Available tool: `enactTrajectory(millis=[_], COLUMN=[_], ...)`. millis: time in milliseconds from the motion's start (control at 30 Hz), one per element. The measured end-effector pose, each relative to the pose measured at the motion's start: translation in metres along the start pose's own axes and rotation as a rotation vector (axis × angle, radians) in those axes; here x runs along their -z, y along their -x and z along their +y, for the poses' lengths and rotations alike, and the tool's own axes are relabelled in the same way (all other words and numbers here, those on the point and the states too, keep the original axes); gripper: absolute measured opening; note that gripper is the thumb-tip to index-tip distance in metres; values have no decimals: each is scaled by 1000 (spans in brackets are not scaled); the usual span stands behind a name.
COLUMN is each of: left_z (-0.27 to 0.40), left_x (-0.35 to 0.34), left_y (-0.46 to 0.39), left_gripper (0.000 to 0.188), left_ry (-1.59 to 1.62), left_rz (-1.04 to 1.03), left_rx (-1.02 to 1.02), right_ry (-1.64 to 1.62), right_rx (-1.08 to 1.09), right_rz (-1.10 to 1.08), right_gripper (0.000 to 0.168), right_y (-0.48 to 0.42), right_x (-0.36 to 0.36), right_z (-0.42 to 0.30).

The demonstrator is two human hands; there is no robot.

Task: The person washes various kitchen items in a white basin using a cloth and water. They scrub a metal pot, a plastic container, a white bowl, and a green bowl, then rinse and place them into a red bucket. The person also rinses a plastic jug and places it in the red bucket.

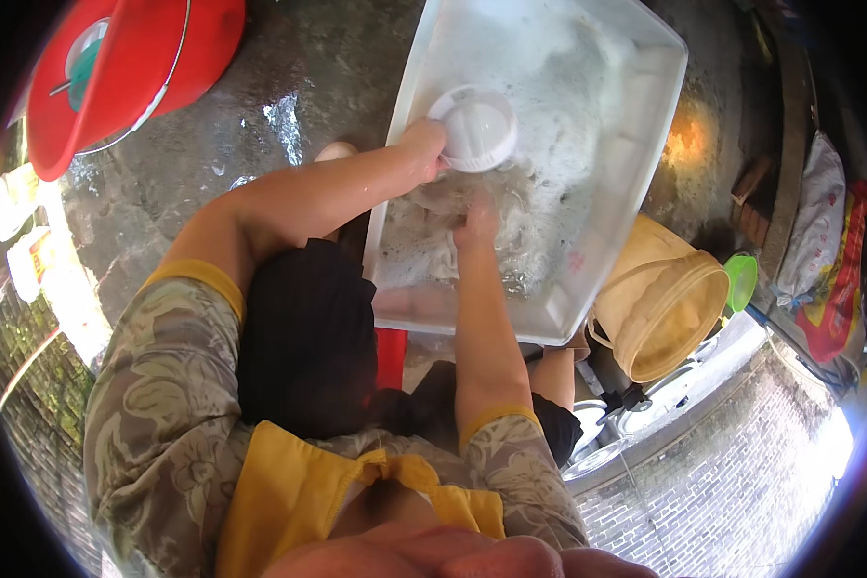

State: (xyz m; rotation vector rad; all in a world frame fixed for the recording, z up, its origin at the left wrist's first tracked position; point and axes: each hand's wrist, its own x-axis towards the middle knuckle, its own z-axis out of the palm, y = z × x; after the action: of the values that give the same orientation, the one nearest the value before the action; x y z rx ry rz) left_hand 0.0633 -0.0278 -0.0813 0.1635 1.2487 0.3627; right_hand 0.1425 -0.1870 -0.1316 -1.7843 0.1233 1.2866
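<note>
A large white plastic tub of cloudy, sudsy water lies before me. My left hand grips the edge of a round white bowl above the water, near the tub's left side. My right hand reaches into the water just below the bowl in the picture. Its fingers are blurred by splashing water, so whether they hold anything is hidden. Around that hand the water is churned and ripples.
A red plastic bucket with a wire handle stands at upper left, something green inside. A yellowish bucket leans by the tub's right side, near a green plastic container. Sacks lie far right. The concrete floor is wet.
</note>
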Motion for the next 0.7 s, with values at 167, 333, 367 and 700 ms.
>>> enactTrajectory(millis=[167, 333, 367, 700], left_z=[-12, -14, -7, -39], left_x=[-1, -3, -5, 24], left_y=[-14, 13, 21, 20], left_gripper=[31, 17, 17, 30], left_ry=[9, -1171, -1628, -389], left_rz=[31, -545, -610, -579], left_rx=[133, -249, -442, 99], right_ry=[221, 850, 848, 421], right_rx=[661, 1483, 1511, 340], right_rz=[-170, 386, 498, -25], right_gripper=[25, 17, 16, 36], right_y=[95, 90, 87, 69], right_x=[-28, -53, -54, -11], right_z=[-70, -96, -104, -192])
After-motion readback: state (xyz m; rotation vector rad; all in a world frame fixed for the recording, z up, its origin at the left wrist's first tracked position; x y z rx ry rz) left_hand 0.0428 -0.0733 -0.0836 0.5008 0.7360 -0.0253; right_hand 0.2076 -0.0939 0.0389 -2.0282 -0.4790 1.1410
